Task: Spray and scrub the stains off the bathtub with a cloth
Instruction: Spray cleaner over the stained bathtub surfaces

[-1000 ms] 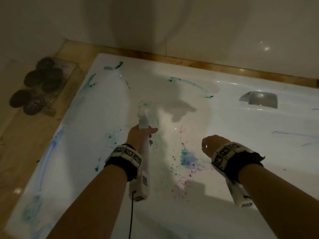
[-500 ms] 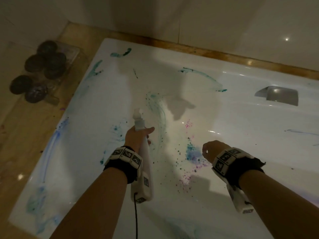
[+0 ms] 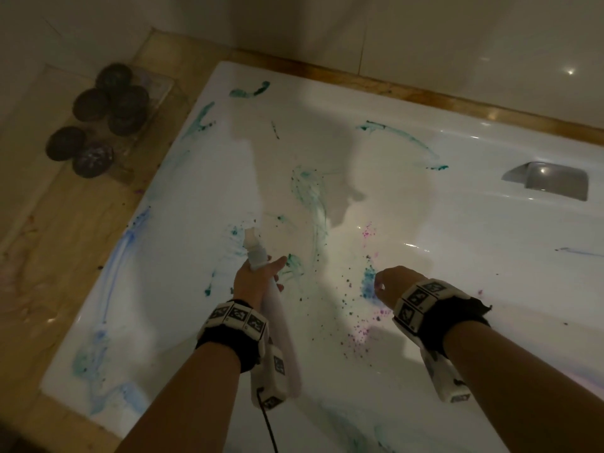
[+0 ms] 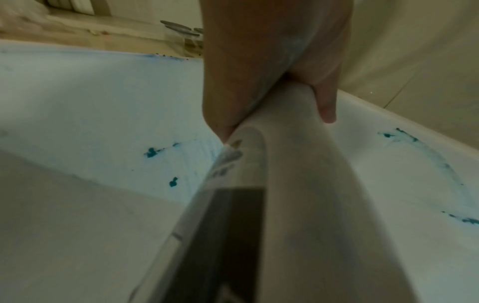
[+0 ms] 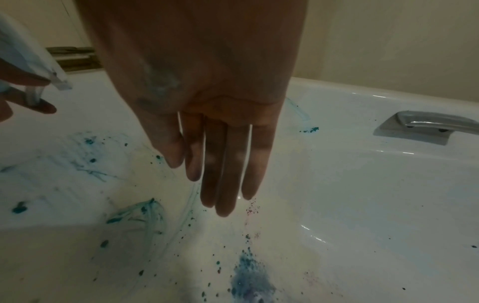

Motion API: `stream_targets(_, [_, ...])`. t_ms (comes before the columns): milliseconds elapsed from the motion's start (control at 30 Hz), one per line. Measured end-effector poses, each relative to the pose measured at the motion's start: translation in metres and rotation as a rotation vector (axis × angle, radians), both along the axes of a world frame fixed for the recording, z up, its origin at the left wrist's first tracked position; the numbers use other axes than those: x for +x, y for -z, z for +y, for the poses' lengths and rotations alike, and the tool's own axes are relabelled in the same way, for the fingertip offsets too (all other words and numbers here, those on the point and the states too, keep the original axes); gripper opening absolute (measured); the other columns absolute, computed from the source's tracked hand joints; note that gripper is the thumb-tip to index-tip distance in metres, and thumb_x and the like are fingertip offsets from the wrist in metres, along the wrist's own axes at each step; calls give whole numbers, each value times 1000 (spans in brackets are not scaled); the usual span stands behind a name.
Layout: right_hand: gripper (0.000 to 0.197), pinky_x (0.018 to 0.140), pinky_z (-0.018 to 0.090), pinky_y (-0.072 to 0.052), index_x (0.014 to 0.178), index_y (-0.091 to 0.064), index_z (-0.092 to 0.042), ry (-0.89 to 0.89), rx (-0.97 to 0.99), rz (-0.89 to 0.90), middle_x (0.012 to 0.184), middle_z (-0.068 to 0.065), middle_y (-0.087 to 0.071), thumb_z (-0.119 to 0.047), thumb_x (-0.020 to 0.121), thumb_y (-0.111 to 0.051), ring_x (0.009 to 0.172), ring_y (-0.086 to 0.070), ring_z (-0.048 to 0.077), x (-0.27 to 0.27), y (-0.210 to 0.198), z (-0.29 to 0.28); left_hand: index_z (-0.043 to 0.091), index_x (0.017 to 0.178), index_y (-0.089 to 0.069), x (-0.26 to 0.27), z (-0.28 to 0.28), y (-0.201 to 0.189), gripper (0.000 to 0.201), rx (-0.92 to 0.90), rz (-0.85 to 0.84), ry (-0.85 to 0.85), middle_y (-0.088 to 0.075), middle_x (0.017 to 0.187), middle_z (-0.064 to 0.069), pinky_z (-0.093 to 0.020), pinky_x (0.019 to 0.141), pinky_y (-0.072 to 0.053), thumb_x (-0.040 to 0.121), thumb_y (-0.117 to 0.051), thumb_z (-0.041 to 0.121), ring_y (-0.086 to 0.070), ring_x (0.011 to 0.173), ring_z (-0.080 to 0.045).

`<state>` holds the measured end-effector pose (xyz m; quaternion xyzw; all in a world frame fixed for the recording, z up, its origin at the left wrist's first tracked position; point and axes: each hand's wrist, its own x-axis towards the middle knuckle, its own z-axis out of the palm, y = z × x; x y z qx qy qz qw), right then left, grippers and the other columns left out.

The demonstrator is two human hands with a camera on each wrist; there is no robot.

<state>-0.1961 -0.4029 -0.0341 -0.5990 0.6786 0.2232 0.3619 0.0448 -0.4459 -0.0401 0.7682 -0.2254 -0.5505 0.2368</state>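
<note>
The white bathtub (image 3: 457, 256) carries a teal smear (image 3: 310, 197), a blue stain (image 3: 369, 282) and magenta speckles (image 3: 359, 338). My left hand (image 3: 258, 279) grips a white spray bottle (image 3: 277, 308) by its neck, nozzle pointing away toward the tub's left slope. In the left wrist view the fingers (image 4: 259, 61) wrap the bottle (image 4: 298, 184). My right hand (image 3: 392, 282) hovers above the blue stain and holds nothing. The right wrist view shows its fingers (image 5: 220, 153) straight, above the stain (image 5: 251, 276). No cloth is in view.
A metal grab handle (image 3: 549, 179) is recessed in the tub's far wall. Several dark round stones sit in a clear tray (image 3: 108, 116) on the wooden surround (image 3: 65, 240) at the left. A tiled wall rises behind the tub.
My left hand has carried the bottle leftward and nearer, away from the teal smear. The right hand has stayed over the blue stain. The head view has shifted.
</note>
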Motion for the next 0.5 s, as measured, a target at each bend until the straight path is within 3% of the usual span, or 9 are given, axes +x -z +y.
stream_targets(67, [26,90,31,-47,110,-60,-15,3,5,-1,114,2,-60,-28,95,-43,103,-58,19,1,-1,3,10,80,-54,2,8,-2,25,24,40,-11,-55,65,-9,-35,61,-53,74,-77,17,-53,53,-24])
stream_targets(200, [30,96,29,-43,119,-56,-17,-11,34,-10,124,1,-56,-29,96,-41,112,-54,19,5,-3,14,11,69,-51,-6,28,-4,30,63,56,87,-55,61,-7,-41,72,-53,72,-79,20,-54,52,-23])
stream_targets(333, [34,102,28,-37,125,-53,-16,-33,51,-55,131,0,-52,-32,97,-41,120,-49,18,11,-4,27,12,68,-52,-12,44,-1,30,85,74,158,-57,61,-7,-36,67,-54,70,-80,21,-55,51,-22])
stream_targets(500, [36,98,27,-39,120,-55,-21,20,12,-114,124,-2,-57,-43,95,-42,113,-53,15,16,-4,37,11,69,-52,-21,61,-2,32,37,-30,246,-58,58,-3,-35,68,-56,69,-81,25,-57,48,-15])
